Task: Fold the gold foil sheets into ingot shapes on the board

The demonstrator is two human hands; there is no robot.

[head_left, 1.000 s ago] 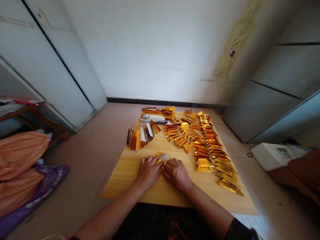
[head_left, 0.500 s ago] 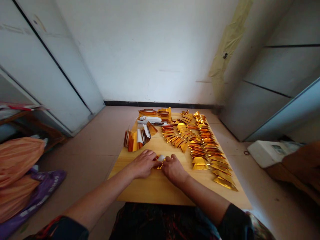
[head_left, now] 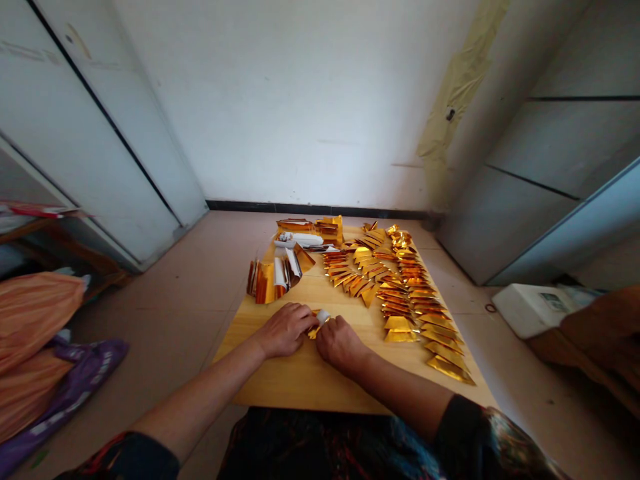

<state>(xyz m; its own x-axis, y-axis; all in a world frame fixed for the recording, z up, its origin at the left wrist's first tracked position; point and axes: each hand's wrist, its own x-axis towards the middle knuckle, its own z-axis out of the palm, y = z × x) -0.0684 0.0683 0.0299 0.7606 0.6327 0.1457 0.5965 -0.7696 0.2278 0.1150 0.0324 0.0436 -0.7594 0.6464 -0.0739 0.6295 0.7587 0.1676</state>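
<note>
Between my hands, just above or on the wooden table (head_left: 280, 387), is a small gold foil paper (head_left: 313, 332) with a whitish patch showing on its upper side. My left hand (head_left: 286, 330) has its fingers closed on the paper's left side. From the right, my right hand (head_left: 343, 343) grips the other side with curled fingers. My fingers hide much of the paper, so its exact fold cannot be made out. Rows of folded gold paper pieces (head_left: 400, 325) lie to the right of my right hand.
Gold and white foil sheets (head_left: 270, 280) stand bent at the table's left, with more gold sheets (head_left: 330, 230) and a white bundle (head_left: 305, 239) behind. A white box (head_left: 525, 308) sits on the right; orange and purple bags (head_left: 40, 347) lie left. A wall (head_left: 310, 100) rises beyond.
My right hand has shifted slightly left and closer to my left hand. The gold foil paper between them has been turned or bent a little; the rows of folded pieces look unchanged.
</note>
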